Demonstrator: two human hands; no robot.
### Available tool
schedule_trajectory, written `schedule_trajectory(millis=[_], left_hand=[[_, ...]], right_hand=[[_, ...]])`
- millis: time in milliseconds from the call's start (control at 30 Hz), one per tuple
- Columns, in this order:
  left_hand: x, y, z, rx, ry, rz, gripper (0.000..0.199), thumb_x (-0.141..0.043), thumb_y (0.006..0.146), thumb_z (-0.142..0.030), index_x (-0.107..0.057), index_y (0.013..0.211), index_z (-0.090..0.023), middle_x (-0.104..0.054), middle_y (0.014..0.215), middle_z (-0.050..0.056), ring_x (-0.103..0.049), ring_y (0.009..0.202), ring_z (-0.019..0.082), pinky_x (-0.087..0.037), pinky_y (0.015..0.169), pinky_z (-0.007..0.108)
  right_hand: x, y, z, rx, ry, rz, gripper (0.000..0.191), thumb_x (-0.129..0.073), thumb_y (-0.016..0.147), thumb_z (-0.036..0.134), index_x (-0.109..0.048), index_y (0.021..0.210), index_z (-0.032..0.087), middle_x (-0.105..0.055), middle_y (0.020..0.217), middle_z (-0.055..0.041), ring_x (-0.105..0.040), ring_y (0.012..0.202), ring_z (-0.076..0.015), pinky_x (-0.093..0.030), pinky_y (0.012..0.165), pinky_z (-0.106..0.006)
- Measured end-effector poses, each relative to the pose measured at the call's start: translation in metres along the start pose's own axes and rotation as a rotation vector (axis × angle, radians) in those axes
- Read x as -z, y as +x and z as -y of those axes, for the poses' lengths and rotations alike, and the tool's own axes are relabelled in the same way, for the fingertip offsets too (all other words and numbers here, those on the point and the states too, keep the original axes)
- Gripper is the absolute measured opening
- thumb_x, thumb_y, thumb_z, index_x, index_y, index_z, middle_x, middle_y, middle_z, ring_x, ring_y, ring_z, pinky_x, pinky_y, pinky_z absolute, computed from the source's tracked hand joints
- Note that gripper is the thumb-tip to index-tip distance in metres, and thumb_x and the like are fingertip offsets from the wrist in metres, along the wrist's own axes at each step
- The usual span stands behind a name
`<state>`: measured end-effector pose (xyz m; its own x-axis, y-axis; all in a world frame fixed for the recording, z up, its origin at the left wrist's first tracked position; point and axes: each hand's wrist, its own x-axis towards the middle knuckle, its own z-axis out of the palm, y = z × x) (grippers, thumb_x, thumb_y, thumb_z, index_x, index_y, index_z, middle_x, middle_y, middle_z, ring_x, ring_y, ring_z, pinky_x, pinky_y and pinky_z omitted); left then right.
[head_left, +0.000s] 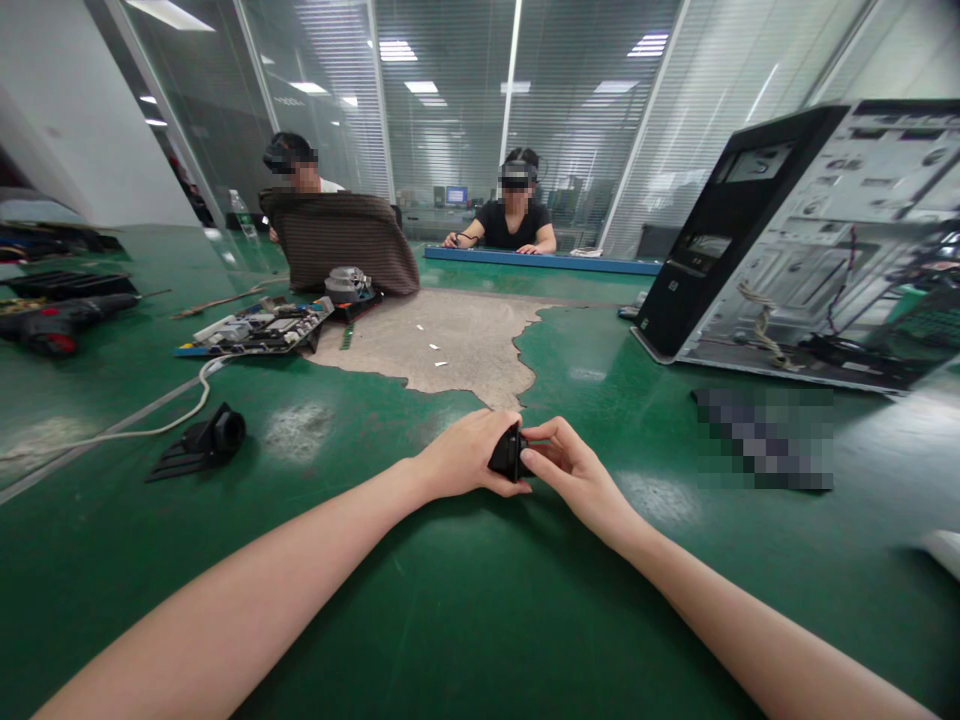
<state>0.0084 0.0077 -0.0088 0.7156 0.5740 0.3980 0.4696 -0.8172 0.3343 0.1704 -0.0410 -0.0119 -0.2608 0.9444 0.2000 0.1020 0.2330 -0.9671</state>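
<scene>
A small black plastic part point(505, 453) is held between my two hands, just above the green tabletop. My left hand point(466, 452) wraps round its left side, the fingers closed on it. From the right, my right hand point(574, 465) pinches the part's edge with thumb and fingertips. Much of the part is hidden by my fingers, so its exact kind cannot be made out. To the left lies another black plastic piece point(201, 442), with a round ring-shaped end and a flat slatted base.
A computer case point(739, 250) stands open at the right. At left are a circuit board point(262, 328), a white cable point(202, 395) and a power drill point(67, 320). A brown chair back point(337, 240) rises behind. Two people sit across the table, near a blue strip point(540, 260).
</scene>
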Motion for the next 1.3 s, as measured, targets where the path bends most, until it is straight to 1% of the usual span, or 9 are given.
schedule_trajectory(millis=[233,367,500,633,767,933,1033,1133,1300], left_hand=[[0.000,0.000,0.000,0.001,0.014,-0.006,0.046,-0.062,0.061,-0.048,-0.041,0.090,-0.018,-0.051,0.083,0.003,-0.050,0.074,0.019,-0.038,0.064,0.028],[0.000,0.000,0.000,0.008,0.012,-0.002,0.048,-0.062,0.060,-0.048,-0.041,0.090,-0.018,-0.052,0.083,0.003,-0.050,0.074,0.019,-0.038,0.064,0.029],[0.001,0.000,-0.001,0.022,0.003,0.006,0.047,-0.063,0.060,-0.046,-0.041,0.092,-0.018,-0.052,0.084,0.004,-0.050,0.075,0.020,-0.039,0.065,0.030],[0.001,0.000,-0.001,0.014,-0.014,0.000,0.051,-0.063,0.060,-0.047,-0.041,0.095,-0.018,-0.052,0.087,0.004,-0.051,0.078,0.020,-0.039,0.068,0.030],[0.000,0.000,0.000,0.002,0.013,-0.003,0.050,-0.062,0.061,-0.049,-0.041,0.093,-0.018,-0.052,0.084,0.004,-0.050,0.076,0.020,-0.039,0.066,0.029],[0.000,0.000,0.001,-0.007,0.019,-0.006,0.046,-0.062,0.062,-0.048,-0.041,0.090,-0.018,-0.052,0.084,0.003,-0.050,0.075,0.019,-0.038,0.064,0.028],[0.001,-0.001,0.001,-0.013,0.006,-0.010,0.047,-0.063,0.061,-0.047,-0.041,0.090,-0.018,-0.053,0.086,0.004,-0.051,0.077,0.020,-0.039,0.065,0.028],[0.001,-0.001,0.001,-0.017,-0.008,-0.015,0.048,-0.064,0.061,-0.046,-0.041,0.092,-0.018,-0.053,0.086,0.004,-0.051,0.078,0.020,-0.039,0.067,0.029],[0.003,-0.001,0.001,-0.025,-0.022,-0.004,0.050,-0.064,0.060,-0.048,-0.043,0.094,-0.018,-0.054,0.087,0.005,-0.052,0.081,0.022,-0.039,0.071,0.032]], right_hand=[[0.000,0.002,-0.003,-0.030,-0.039,-0.017,0.022,-0.053,0.076,0.031,-0.045,0.093,0.021,-0.052,0.095,-0.0028,-0.054,0.087,-0.0151,-0.046,0.076,-0.031],[0.001,0.001,0.001,-0.041,-0.026,0.024,0.019,-0.055,0.074,0.028,-0.045,0.088,0.021,-0.054,0.089,-0.0013,-0.055,0.085,-0.0152,-0.046,0.074,-0.031],[0.001,0.000,0.004,-0.033,0.018,0.053,0.020,-0.058,0.073,0.025,-0.043,0.085,0.023,-0.054,0.086,0.0005,-0.056,0.083,-0.0143,-0.046,0.073,-0.029],[0.002,0.000,0.002,-0.005,0.015,0.015,0.013,-0.054,0.076,0.028,-0.045,0.083,0.022,-0.053,0.087,0.0006,-0.055,0.086,-0.0143,-0.046,0.073,-0.028],[0.001,0.002,-0.001,-0.003,-0.009,-0.001,0.015,-0.055,0.076,0.029,-0.045,0.085,0.022,-0.053,0.087,0.0005,-0.055,0.085,-0.0144,-0.046,0.075,-0.030],[0.002,0.004,-0.001,-0.051,-0.039,-0.006,0.021,-0.055,0.075,0.031,-0.045,0.091,0.021,-0.053,0.097,-0.0028,-0.055,0.089,-0.0156,-0.045,0.078,-0.032],[0.002,0.002,0.003,-0.063,-0.004,0.050,0.020,-0.056,0.075,0.029,-0.044,0.089,0.021,-0.055,0.092,-0.0017,-0.055,0.087,-0.0152,-0.045,0.075,-0.031],[0.001,0.000,0.007,-0.058,0.044,0.084,0.023,-0.059,0.072,0.025,-0.041,0.086,0.023,-0.055,0.087,0.0007,-0.056,0.084,-0.0140,-0.045,0.073,-0.029],[-0.001,0.002,0.007,-0.048,0.016,0.018,0.014,-0.053,0.077,0.031,-0.043,0.081,0.022,-0.055,0.082,0.0014,-0.055,0.079,-0.0133,-0.045,0.073,-0.029]])
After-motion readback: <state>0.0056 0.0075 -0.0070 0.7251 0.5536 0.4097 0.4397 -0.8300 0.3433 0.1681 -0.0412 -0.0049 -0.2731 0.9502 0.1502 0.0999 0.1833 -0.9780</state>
